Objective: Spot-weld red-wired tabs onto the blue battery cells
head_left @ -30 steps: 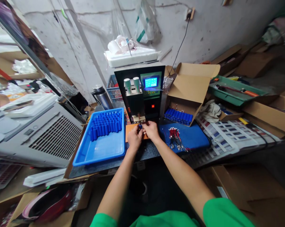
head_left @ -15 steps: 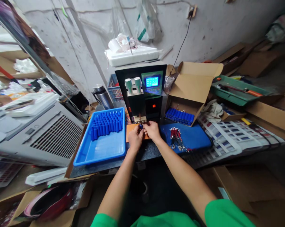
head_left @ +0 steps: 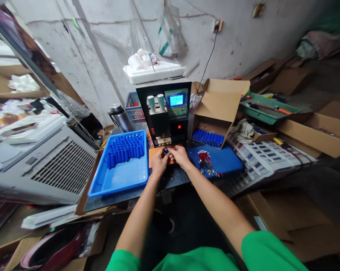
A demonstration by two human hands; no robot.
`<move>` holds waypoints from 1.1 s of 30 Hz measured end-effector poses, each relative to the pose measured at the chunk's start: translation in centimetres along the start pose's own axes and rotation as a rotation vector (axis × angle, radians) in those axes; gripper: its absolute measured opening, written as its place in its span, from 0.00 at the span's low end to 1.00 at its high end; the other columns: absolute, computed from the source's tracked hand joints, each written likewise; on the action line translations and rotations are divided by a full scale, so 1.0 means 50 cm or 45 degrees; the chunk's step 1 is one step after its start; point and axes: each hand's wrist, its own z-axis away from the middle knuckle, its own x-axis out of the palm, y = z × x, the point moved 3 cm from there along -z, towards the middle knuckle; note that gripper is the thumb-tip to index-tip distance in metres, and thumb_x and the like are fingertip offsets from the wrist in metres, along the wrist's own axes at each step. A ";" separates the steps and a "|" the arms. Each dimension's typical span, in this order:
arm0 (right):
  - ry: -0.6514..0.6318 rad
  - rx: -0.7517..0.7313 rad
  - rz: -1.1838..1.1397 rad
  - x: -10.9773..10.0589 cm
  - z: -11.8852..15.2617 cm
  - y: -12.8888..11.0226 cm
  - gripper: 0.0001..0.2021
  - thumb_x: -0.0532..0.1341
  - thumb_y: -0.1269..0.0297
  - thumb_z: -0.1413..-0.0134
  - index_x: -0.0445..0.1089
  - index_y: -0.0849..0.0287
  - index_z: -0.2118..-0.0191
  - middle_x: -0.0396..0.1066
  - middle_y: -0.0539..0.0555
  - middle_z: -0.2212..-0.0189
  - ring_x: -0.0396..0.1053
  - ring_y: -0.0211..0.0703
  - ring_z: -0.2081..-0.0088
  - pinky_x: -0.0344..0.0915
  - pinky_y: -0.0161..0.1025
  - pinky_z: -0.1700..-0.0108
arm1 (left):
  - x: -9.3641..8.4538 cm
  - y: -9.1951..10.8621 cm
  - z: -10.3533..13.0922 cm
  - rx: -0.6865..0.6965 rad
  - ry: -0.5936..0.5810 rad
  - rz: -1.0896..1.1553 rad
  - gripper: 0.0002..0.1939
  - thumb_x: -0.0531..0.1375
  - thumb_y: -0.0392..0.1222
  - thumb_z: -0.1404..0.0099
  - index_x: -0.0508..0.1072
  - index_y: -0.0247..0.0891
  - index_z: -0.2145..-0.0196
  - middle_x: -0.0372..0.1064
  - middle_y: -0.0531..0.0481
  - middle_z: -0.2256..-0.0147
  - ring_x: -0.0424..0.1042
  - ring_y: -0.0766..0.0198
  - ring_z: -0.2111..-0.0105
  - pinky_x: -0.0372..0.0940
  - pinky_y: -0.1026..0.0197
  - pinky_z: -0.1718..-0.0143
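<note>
A blue cylindrical battery cell (head_left: 166, 149) is held below the electrode tips (head_left: 164, 138) of a black spot welder (head_left: 177, 130) with a lit screen. My left hand (head_left: 159, 162) is closed on the cell from the left. My right hand (head_left: 180, 156) pinches at the cell's right side; whatever is between its fingertips is too small to make out. Both hands rest over an orange board (head_left: 154, 153). Left of them, a blue tray (head_left: 121, 184) holds many upright blue cells (head_left: 127, 150). Red and black wire leads (head_left: 205, 160) lie on a blue pad (head_left: 229, 158) to the right.
An open cardboard box (head_left: 219, 101) with blue cells lying in it stands right of the welder. Behind the tray is a steel flask (head_left: 121, 118). A green tray (head_left: 268, 109) with tools sits farther right. A white air cooler (head_left: 57, 162) borders the left side.
The camera view has turned slightly, so the scene sits a little left. Both hands stay at the cell under the electrodes, with hardly any visible movement.
</note>
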 end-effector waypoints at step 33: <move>0.137 -1.232 1.335 -0.151 0.034 -0.088 0.10 0.60 0.63 0.34 0.77 0.59 0.55 0.79 0.58 0.61 0.74 0.48 0.55 0.62 0.46 0.46 | 0.049 0.050 -0.018 0.624 0.008 -0.118 0.17 0.59 0.49 0.33 0.76 0.41 0.51 0.79 0.43 0.56 0.77 0.54 0.57 0.69 0.53 0.53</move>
